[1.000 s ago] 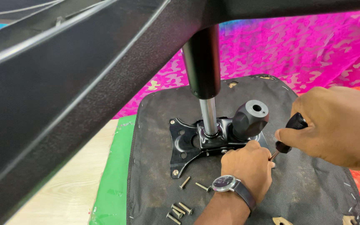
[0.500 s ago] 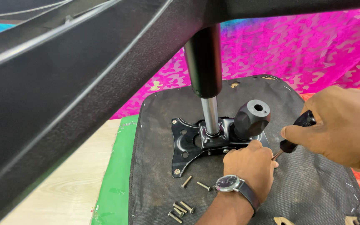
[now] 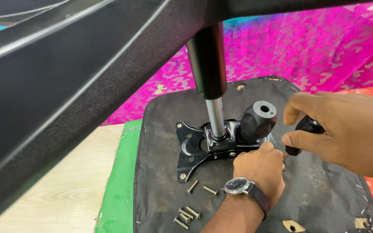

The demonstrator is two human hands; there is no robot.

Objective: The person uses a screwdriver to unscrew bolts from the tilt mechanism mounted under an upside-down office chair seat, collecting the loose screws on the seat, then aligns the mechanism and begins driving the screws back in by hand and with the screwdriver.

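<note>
An upturned chair seat (image 3: 160,129), black fabric underneath, carries a black metal mechanism plate (image 3: 191,146) with a gas cylinder (image 3: 208,64) rising from it and a round black knob (image 3: 257,121) beside it. My right hand (image 3: 346,133) grips the black handle of a screwdriver (image 3: 307,127) just right of the knob. The thin shaft runs down into the curled fingers of my left hand (image 3: 260,168), which wears a wristwatch and rests at the plate's right edge. The screwdriver tip is hidden under that hand.
Several loose screws (image 3: 193,186) lie on the seat fabric in front of the plate. A thick black chair base leg (image 3: 65,86) crosses the upper left, close to the camera. Green sheet (image 3: 117,181), wooden floor (image 3: 61,190) and pink patterned cloth (image 3: 303,47) surround the seat.
My right hand's fingers have shifted around the screwdriver handle, with thumb and forefinger now stretched over it. My left hand stays at the plate's edge.
</note>
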